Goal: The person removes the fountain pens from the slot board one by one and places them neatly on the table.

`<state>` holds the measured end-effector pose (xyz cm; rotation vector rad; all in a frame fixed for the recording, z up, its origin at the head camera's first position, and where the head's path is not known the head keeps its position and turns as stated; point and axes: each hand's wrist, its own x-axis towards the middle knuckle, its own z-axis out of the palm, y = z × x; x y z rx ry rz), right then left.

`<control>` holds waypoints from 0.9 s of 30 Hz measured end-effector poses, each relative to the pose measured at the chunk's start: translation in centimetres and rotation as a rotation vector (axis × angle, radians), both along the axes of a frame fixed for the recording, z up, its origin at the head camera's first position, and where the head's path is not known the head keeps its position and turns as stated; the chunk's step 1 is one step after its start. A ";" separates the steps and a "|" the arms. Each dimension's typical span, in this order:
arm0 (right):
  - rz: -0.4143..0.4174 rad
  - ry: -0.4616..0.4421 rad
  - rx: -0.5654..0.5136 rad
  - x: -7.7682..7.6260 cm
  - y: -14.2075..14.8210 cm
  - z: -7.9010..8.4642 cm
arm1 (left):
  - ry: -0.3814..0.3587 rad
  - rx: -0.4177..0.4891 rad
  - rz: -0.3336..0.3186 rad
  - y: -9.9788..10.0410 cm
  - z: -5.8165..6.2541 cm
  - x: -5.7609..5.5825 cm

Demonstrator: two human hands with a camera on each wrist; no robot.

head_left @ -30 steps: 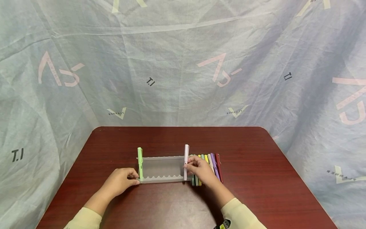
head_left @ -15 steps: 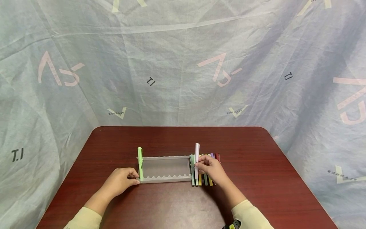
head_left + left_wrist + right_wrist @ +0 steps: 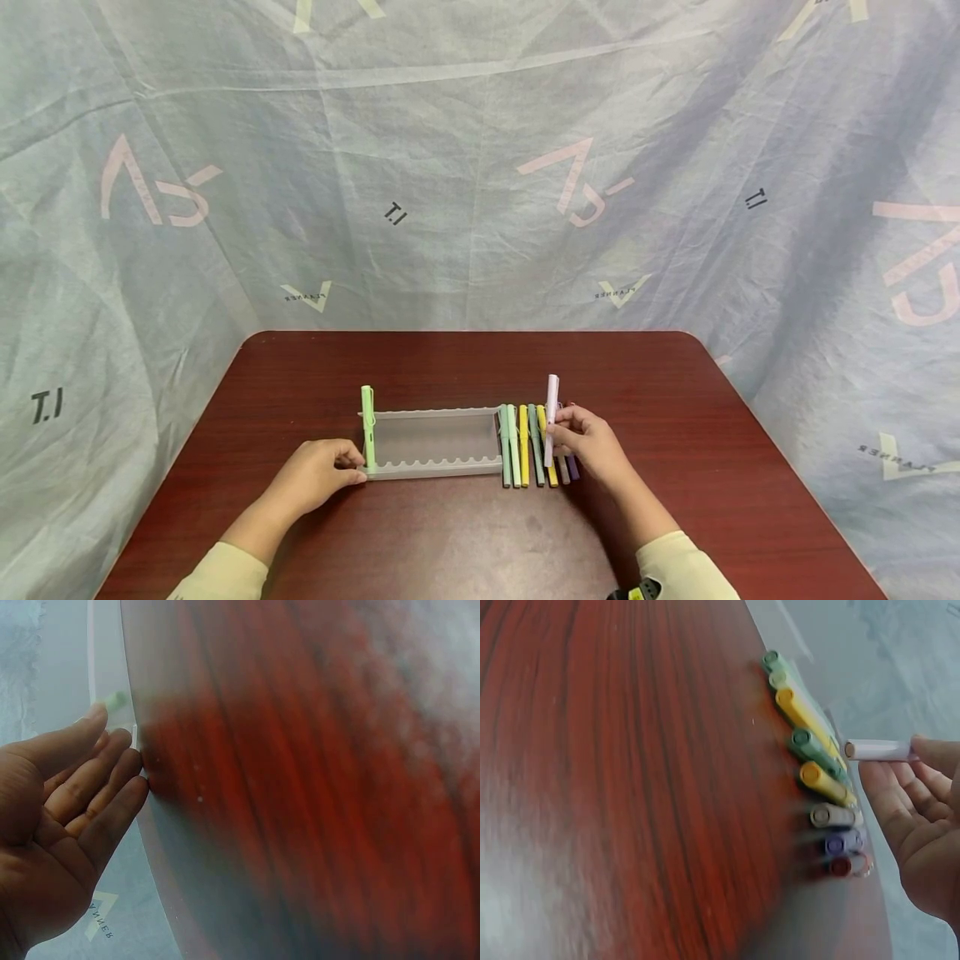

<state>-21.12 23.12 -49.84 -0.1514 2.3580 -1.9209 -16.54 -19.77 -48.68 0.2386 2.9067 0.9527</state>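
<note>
My right hand (image 3: pixel 588 437) pinches a pale lilac pen (image 3: pixel 552 404) between thumb and fingers, over the row of pens to the right of the tray. In the right wrist view the lilac pen (image 3: pixel 877 750) points its end away from the fingertips, beside the other pens. With thumb and fingers, my left hand (image 3: pixel 321 473) holds the front left corner of a translucent grey pen tray (image 3: pixel 442 472) with scalloped rims. A light green pen (image 3: pixel 367 425) lies in the tray's leftmost notch, close to these fingers.
Against the tray's right end lie several capped pens: mint green (image 3: pixel 506 450), yellow (image 3: pixel 523 446), dark green (image 3: pixel 536 442), and at the right beige, purple (image 3: pixel 844 842) and dark red (image 3: pixel 847 866), partly hidden by the right hand. All rest on a red-brown wooden table (image 3: pixel 450 542) before a hanging cloth.
The right hand has carried the lilac pen rightward, from the tray's right end to above the pen row. The left hand, tray and light green pen have stayed in place.
</note>
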 end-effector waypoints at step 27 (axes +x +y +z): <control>-0.165 -0.108 0.197 -0.2 6.0 -1.3 | -0.014 0.009 0.012 0.0 -0.1 0.0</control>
